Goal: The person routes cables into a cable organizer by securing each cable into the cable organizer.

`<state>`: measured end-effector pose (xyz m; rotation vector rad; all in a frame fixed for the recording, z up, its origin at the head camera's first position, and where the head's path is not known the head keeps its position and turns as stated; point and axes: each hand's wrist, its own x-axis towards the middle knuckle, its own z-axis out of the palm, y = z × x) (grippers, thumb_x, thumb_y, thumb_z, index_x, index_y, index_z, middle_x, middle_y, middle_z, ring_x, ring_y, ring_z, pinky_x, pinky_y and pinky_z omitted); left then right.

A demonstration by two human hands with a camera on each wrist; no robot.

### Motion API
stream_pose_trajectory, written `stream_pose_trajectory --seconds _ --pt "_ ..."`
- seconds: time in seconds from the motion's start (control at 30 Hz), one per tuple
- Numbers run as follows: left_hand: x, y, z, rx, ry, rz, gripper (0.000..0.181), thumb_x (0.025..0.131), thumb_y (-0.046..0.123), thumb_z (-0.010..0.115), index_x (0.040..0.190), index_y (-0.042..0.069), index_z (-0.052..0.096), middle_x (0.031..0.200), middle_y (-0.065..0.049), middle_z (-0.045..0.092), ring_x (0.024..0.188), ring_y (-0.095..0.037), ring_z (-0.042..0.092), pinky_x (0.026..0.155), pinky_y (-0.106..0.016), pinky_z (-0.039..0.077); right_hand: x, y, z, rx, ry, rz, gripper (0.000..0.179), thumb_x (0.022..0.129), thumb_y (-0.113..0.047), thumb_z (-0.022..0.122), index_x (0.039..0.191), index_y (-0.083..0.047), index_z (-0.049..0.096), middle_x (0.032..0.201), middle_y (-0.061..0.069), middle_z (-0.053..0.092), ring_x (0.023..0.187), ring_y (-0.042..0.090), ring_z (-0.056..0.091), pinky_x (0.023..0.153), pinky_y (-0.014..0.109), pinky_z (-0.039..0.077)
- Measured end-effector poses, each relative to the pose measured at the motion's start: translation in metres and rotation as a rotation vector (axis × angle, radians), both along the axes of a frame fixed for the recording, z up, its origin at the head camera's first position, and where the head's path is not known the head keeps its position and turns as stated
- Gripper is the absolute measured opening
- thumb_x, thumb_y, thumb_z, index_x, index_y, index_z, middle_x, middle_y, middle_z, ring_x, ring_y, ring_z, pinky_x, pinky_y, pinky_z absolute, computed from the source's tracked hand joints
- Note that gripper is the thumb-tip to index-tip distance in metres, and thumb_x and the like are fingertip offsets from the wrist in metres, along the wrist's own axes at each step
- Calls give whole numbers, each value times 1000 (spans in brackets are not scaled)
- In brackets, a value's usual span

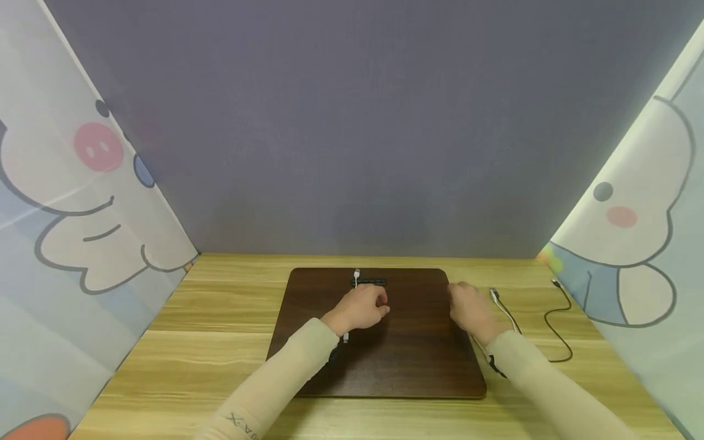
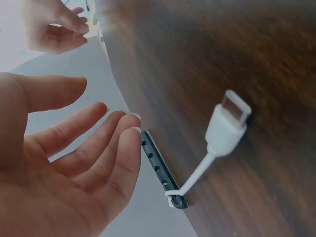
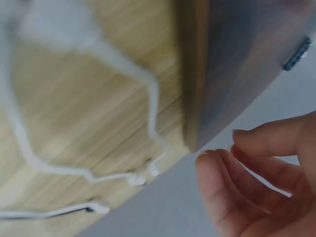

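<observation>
My left hand (image 1: 361, 305) hovers over the dark brown board (image 1: 407, 360), its fingers loosely bent and nothing between them. Just beyond the fingertips lies a black slotted cable clip (image 2: 160, 170) at the board's far side. A white cable is seated in the clip's end slot, and its white plug (image 2: 227, 131) sticks out over the board. Beside the board's right edge hangs my right hand (image 1: 472, 311), thumb and fingers loosely curled close together with nothing visible in them. Part of a small black piece (image 1: 333, 354) shows past the left sleeve.
Right of the board, on the light wooden table (image 1: 220, 342), lie white cables (image 3: 153, 98) and a black cable (image 1: 558, 330). More plug ends (image 1: 494, 293) rest near my right hand. A grey panel (image 1: 352, 153) stands behind, with cartoon-printed sheets (image 1: 632, 244) at the sides.
</observation>
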<state>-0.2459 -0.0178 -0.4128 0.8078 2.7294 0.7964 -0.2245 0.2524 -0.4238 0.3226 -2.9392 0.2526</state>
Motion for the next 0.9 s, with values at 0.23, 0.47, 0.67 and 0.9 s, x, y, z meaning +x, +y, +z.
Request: stream_pose_trajectory --seconds 0.23,0.47,0.67,0.9 --pt "5 7 0 -4 -22 -19 27 101 24 65 121 6 67 111 -6 69 90 -18 66 78 -36 53 -8 19 2 -5 -136 -20 8 84 9 63 90 6 59 80 13 55 62 23 53 51 37 47" --pt "12 14 1 -18 -33 -39 28 101 26 66 121 8 67 108 -3 68 85 -16 64 74 -34 53 -19 27 0 -60 -245 -68 10 91 6 56 98 11 60 87 20 59 67 25 53 56 38 47" --pt "15 21 3 -39 -2 -45 26 101 26 65 120 9 68 109 -2 68 88 -15 64 75 -33 52 -29 35 -4 -157 -300 -125 11 90 3 50 92 7 60 80 14 58 64 24 51 55 36 44" --pt "18 27 1 -33 -7 -70 25 101 26 65 119 9 68 110 -3 67 87 -16 63 72 -33 52 -36 38 -5 -183 -323 -168 8 86 7 51 90 4 58 79 13 57 65 26 54 57 37 46"
